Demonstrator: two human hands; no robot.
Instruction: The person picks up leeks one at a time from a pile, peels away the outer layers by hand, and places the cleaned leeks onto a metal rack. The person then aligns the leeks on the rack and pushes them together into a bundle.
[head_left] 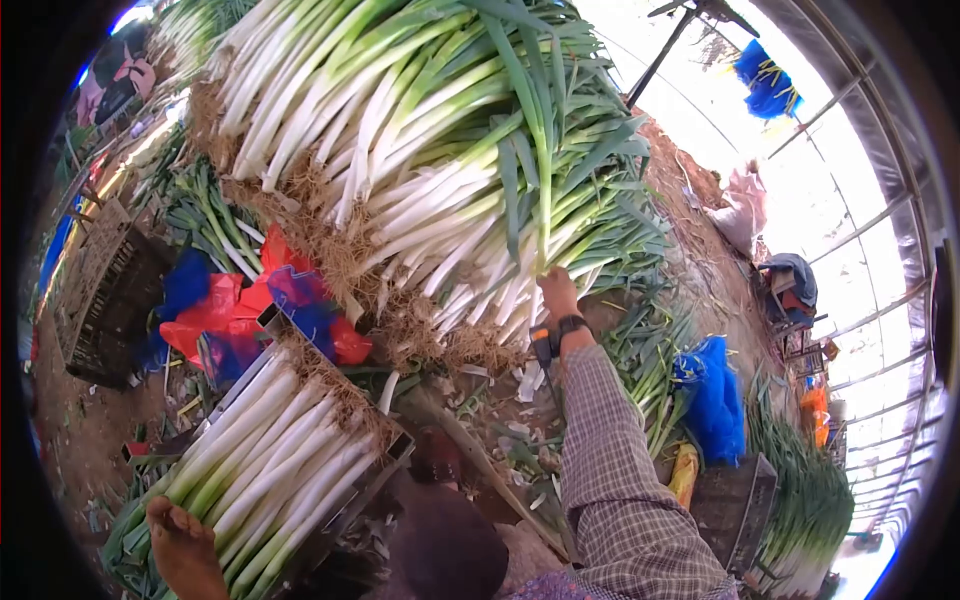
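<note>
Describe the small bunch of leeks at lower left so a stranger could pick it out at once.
Start at the big heap of leeks filling the top middle. Below it and to the left, past the red and blue plastic, a smaller bunch lies near the left hand. Unlike the heap's, its leaves point down and left, its roots upward.

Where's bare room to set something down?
Mostly bare soil between the leek pile and the pale sack; another patch just below the dark crate. Crowded: between leek pile and leek-filled holder, with roots and red-and-blue bags.
</note>
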